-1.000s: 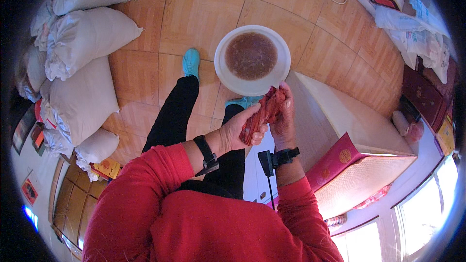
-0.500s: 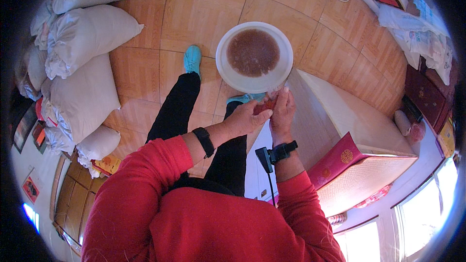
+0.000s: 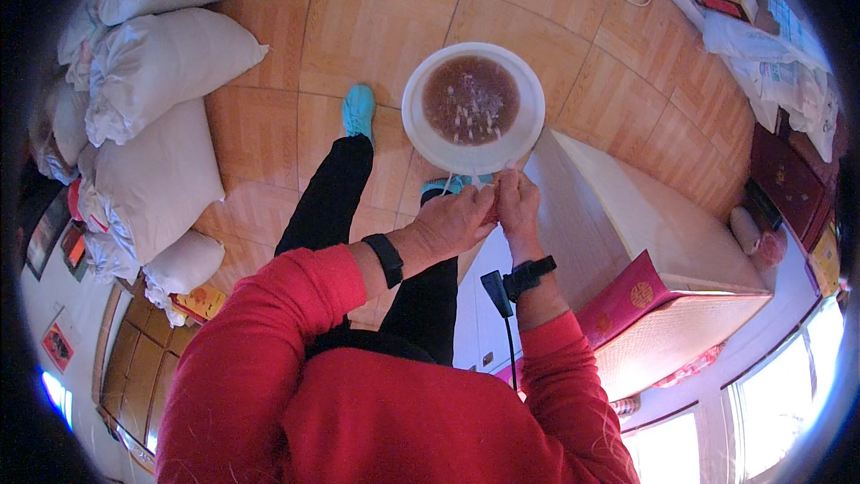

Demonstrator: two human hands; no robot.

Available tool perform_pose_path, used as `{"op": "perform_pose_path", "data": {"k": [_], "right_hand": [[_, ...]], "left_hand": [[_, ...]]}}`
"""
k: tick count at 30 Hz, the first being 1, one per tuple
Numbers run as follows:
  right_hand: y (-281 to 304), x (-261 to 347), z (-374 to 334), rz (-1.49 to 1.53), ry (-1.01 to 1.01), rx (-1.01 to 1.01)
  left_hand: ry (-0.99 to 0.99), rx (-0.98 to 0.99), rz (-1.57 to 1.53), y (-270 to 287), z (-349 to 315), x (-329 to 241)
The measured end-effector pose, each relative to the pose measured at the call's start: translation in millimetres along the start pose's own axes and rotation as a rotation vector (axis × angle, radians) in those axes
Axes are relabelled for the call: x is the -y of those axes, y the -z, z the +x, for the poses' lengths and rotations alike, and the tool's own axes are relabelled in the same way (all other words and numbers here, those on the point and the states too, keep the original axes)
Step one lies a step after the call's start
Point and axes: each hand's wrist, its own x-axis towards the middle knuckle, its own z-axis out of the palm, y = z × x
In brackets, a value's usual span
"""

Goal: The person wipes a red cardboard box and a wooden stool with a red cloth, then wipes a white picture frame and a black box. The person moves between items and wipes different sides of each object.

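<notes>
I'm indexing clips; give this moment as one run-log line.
left hand: gripping red cloth | right hand: gripping it too | basin: brownish water, splashing

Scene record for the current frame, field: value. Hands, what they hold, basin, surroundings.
left hand: grip closed on red cloth
right hand: grip closed on same cloth
cloth: mostly hidden between the hands
basin: white, round, just beyond the hands
liquid: brown, in basin; pale drops over it
left side: stacked white sacks
floor: wood-patterned tiles
</notes>
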Motion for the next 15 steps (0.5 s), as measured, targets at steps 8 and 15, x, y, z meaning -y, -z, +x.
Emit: {"op": "perform_pose_path", "data": {"k": [8,15], "right_hand": [[37.5,11.3,-14.5,0.703,-0.336,0.283],[39.2,21.2,-27.8,0.912,0.039,0.209]], "left_hand": [[0.353,0.202,-0.887,0.6,6.6,19.9],[0.730,0.524,-1.929,13.3,-12.2,-2.2]]}}
